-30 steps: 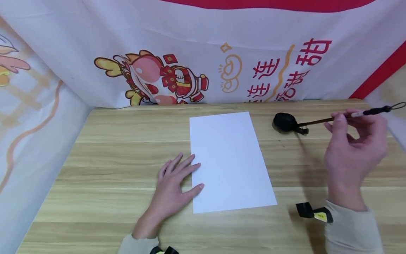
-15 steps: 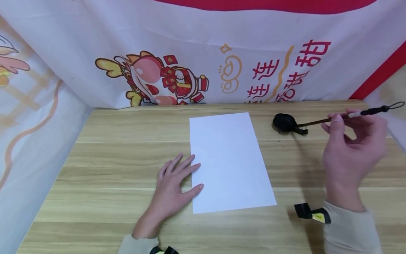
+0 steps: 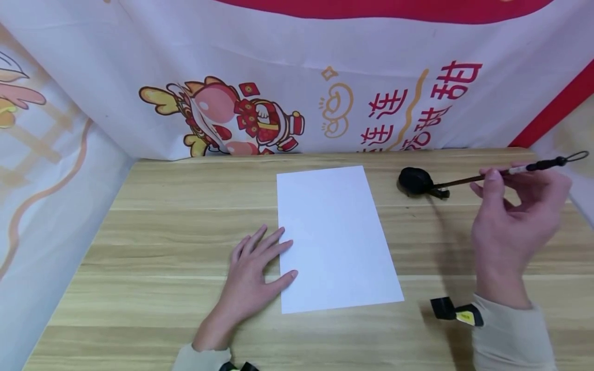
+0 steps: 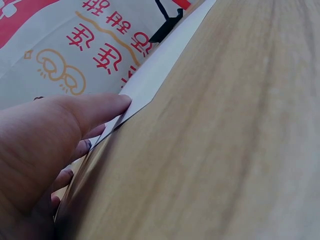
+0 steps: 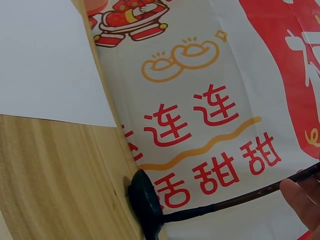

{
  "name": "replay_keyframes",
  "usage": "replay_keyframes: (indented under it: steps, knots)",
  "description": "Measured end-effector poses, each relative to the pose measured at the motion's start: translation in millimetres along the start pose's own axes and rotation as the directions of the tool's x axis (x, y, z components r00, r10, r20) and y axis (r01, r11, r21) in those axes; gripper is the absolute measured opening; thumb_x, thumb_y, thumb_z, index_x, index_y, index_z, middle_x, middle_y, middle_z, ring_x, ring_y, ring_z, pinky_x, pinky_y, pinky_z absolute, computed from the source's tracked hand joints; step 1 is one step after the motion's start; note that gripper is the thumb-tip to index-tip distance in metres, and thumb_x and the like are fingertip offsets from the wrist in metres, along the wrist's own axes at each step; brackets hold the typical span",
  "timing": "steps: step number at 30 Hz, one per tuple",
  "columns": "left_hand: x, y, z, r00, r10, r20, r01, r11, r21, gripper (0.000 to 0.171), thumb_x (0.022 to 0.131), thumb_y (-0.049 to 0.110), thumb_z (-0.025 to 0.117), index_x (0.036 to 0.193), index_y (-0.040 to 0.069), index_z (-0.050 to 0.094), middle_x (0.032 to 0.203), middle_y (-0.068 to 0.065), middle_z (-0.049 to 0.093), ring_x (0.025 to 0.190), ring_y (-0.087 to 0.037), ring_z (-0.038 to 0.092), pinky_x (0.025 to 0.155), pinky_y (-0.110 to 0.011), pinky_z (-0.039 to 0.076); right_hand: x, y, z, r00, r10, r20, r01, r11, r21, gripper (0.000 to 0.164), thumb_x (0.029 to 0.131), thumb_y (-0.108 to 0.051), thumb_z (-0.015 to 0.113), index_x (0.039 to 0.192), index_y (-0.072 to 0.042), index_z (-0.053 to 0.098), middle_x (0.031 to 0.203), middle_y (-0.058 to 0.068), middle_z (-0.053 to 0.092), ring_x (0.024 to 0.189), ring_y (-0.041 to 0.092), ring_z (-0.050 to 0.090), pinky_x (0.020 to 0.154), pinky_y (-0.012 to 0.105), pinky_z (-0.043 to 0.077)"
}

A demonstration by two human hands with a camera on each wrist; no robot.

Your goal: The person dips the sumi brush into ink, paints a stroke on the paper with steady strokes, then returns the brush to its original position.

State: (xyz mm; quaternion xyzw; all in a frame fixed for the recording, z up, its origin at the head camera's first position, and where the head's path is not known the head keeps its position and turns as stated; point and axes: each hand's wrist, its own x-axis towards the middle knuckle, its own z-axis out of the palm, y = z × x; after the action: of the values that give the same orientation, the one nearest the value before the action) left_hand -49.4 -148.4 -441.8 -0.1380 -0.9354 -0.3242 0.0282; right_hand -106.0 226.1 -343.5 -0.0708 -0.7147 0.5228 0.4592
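Right fingers [image 3: 493, 188] pinching slim brush [image 5: 232, 202], left fingers [image 3: 278, 249] spread partly over smooth paper [image 3: 339, 242], rounded dish [image 3: 414, 181]

Right hand [image 3: 517, 232] a trace farther from the bench's [image 3: 162, 232] right edge than a second ago, brush [image 3: 464, 181] carried over with it, head view tipped slightly upward, more of the drape's [image 3: 278, 44] red band [image 3: 385, 9] showing.

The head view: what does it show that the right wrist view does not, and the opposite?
Only the head view shows the left hand and the loop on the brush. Only the right wrist view shows white lettering on a red band. Both show the white paper, black dish and, partly cropped in the wrist view, the right hand.
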Motion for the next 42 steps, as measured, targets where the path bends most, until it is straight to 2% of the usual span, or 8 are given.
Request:
replay_keyframes:
  steps: [4, 8, 13, 17, 25, 33, 38, 42]
  knots:
    - [-0.4, 0.0, -0.1, 1.000, 0.000, 0.000, 0.000, 1.000, 0.002, 0.060, 0.091, 0.043, 0.083, 0.145, 0.024, 0.068, 0.167, 0.004, 0.051, 0.164, -0.033, 0.031, 0.133, -0.064, 0.013, 3, -1, -4, 1.000, -0.013, -0.005, 0.013, 0.999, -0.038, 0.028, 0.106, -0.019, 0.067, 0.132, -0.010, 0.059, 0.122, -0.011, 0.070, 0.114, 0.015, 0.073, 0.088, 0.012, 0.060]
    - [-0.6, -0.4, -0.2, 1.000, -0.001, -0.003, 0.001, 1.000, 0.006, 0.060, 0.091, 0.043, 0.083, 0.145, 0.024, 0.068, 0.167, 0.004, 0.051, 0.164, -0.033, 0.032, 0.133, -0.064, 0.013, 2, -2, -3, 0.999, -0.032, -0.008, 0.032, 0.999, -0.014, 0.027, 0.106, -0.018, 0.069, 0.130, -0.008, 0.060, 0.121, -0.010, 0.071, 0.114, 0.017, 0.073, 0.089, 0.013, 0.060]
    - [-1.3, -1.0, 0.4, 1.000, -0.002, -0.002, 0.002, 1.000, 0.009, 0.060, 0.091, 0.043, 0.083, 0.145, 0.024, 0.068, 0.167, 0.005, 0.051, 0.164, -0.033, 0.031, 0.133, -0.064, 0.013, -3, 0, 4, 0.999, -0.032, 0.002, 0.032, 0.997, 0.065, 0.025, 0.104, -0.011, 0.069, 0.127, -0.005, 0.061, 0.115, -0.005, 0.072, 0.110, 0.020, 0.075, 0.087, 0.015, 0.062]
    - [-2.0, -1.3, 1.1, 1.000, -0.002, 0.001, 0.002, 1.000, 0.010, 0.060, 0.091, 0.043, 0.083, 0.145, 0.024, 0.068, 0.167, 0.005, 0.050, 0.165, -0.033, 0.031, 0.133, -0.064, 0.013, -5, 2, 6, 1.000, -0.016, -0.007, 0.016, 0.998, 0.060, 0.024, 0.104, -0.009, 0.069, 0.127, -0.007, 0.062, 0.114, -0.004, 0.072, 0.109, 0.019, 0.076, 0.086, 0.015, 0.062]
    - [-0.4, -0.8, 0.5, 1.000, -0.001, 0.007, 0.001, 1.000, 0.023, 0.060, 0.091, 0.045, 0.082, 0.146, 0.025, 0.067, 0.168, 0.006, 0.049, 0.165, -0.033, 0.031, 0.133, -0.065, 0.013, 0, 1, -3, 0.999, -0.038, -0.020, 0.036, 0.996, -0.076, 0.027, 0.108, -0.020, 0.066, 0.131, -0.010, 0.059, 0.118, -0.015, 0.070, 0.114, 0.015, 0.072, 0.091, 0.013, 0.060]
    - [0.3, -0.7, 0.0, 1.000, -0.003, 0.010, 0.003, 1.000, 0.022, 0.061, 0.091, 0.044, 0.082, 0.146, 0.024, 0.067, 0.168, 0.004, 0.049, 0.165, -0.033, 0.030, 0.133, -0.064, 0.012, -1, 0, 4, 0.998, -0.054, -0.025, 0.056, 0.997, 0.059, 0.026, 0.104, -0.012, 0.070, 0.126, -0.001, 0.061, 0.113, -0.007, 0.074, 0.109, 0.019, 0.076, 0.087, 0.015, 0.062]
    - [0.1, -0.7, 0.3, 1.000, -0.006, 0.010, 0.006, 1.000, 0.015, 0.060, 0.091, 0.044, 0.083, 0.146, 0.024, 0.067, 0.168, 0.005, 0.049, 0.165, -0.032, 0.030, 0.134, -0.064, 0.012, -4, 2, 8, 0.998, -0.053, -0.014, 0.054, 0.995, 0.082, 0.026, 0.103, -0.010, 0.070, 0.126, -0.002, 0.061, 0.112, -0.005, 0.074, 0.108, 0.019, 0.076, 0.087, 0.016, 0.062]
    - [0.1, -0.7, 0.3, 1.000, -0.007, 0.009, 0.006, 1.000, 0.013, 0.060, 0.091, 0.044, 0.083, 0.146, 0.025, 0.067, 0.168, 0.006, 0.049, 0.165, -0.032, 0.030, 0.134, -0.064, 0.012, -4, 5, 8, 0.999, -0.049, -0.013, 0.050, 0.997, 0.058, 0.026, 0.104, -0.012, 0.069, 0.127, -0.005, 0.061, 0.113, -0.007, 0.073, 0.108, 0.019, 0.076, 0.088, 0.016, 0.062]
